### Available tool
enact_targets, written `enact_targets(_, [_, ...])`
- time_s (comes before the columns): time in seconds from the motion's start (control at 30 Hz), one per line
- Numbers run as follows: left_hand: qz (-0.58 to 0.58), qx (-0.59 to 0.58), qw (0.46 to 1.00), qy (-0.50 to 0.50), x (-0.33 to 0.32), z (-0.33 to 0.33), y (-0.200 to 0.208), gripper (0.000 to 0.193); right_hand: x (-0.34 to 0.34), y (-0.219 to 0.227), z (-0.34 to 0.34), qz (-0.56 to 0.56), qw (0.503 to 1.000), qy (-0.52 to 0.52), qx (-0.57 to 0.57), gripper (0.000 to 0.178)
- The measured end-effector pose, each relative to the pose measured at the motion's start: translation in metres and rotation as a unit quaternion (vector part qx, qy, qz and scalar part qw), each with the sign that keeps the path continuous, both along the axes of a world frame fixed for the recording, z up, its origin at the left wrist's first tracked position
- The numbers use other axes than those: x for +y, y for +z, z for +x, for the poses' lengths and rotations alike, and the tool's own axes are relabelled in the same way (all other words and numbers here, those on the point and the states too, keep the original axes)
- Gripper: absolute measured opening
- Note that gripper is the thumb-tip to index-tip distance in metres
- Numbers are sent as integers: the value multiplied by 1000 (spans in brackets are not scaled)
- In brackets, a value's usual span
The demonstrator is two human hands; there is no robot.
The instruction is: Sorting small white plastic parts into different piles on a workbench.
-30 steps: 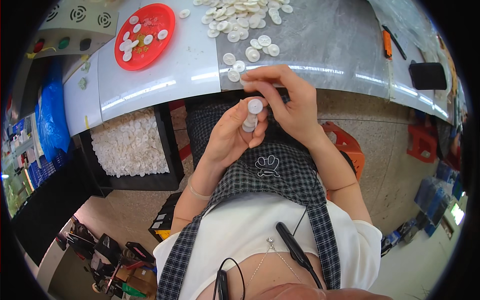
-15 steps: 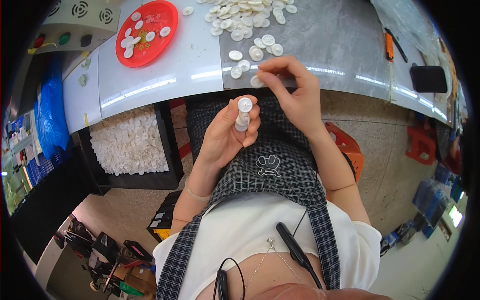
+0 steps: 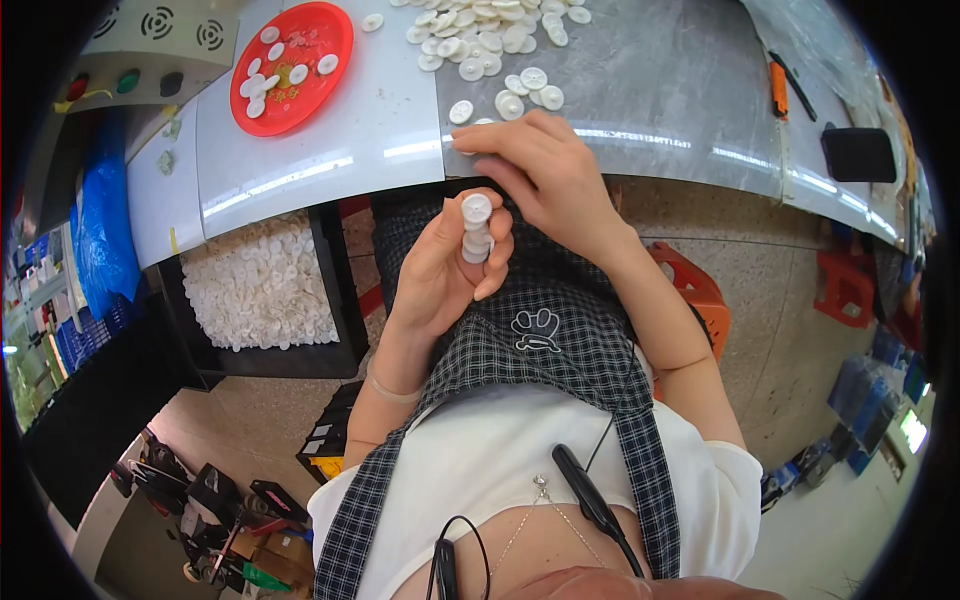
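Note:
Near my lap, in front of the table edge, my left hand (image 3: 450, 260) is closed around several white round plastic discs (image 3: 476, 210). They overlap in a short column, with the top one facing up by the thumb. My right hand (image 3: 555, 175) reaches over the table's front edge, just above the left. Its fingers are stretched out and the thumb stands apart from them. The fingertips are at a white disc, mostly hidden under them. Close beyond lie loose discs (image 3: 461, 111), and a small group (image 3: 510, 105) to their right.
A large heap of discs (image 3: 490, 40) lies farther back on the table (image 3: 640, 90). To the left are a red plate (image 3: 325, 85) with several discs and a black bin (image 3: 345, 300) full of white pieces. An orange cutter (image 3: 778, 90) and a black flat object (image 3: 858, 155) lie right.
My right hand has moved left along the table edge, and its pinch on a disc has opened. The disc it held no longer shows. My left hand has shifted slightly left with its discs.

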State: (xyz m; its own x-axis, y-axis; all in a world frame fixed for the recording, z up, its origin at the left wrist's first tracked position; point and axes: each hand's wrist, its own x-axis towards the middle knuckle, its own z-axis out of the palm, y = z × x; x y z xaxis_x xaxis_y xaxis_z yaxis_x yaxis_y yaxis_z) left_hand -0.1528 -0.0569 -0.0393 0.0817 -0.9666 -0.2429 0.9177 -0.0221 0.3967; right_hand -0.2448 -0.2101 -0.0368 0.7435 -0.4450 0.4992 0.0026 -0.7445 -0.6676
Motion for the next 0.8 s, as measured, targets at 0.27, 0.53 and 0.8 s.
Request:
enact_targets(0.27, [18,50,999,9,1,3,1,47,-2,-11,-3,-60,998,-16,-4,22])
enact_targets(0.53, [11,3,1000,16,2,1,-1,44,1,4,-17,178,984,-4,-14,25])
enact_targets(0.8, [3,-32,999,16,1,0,1,42,2,6,-28,365,927,86,-35,35])
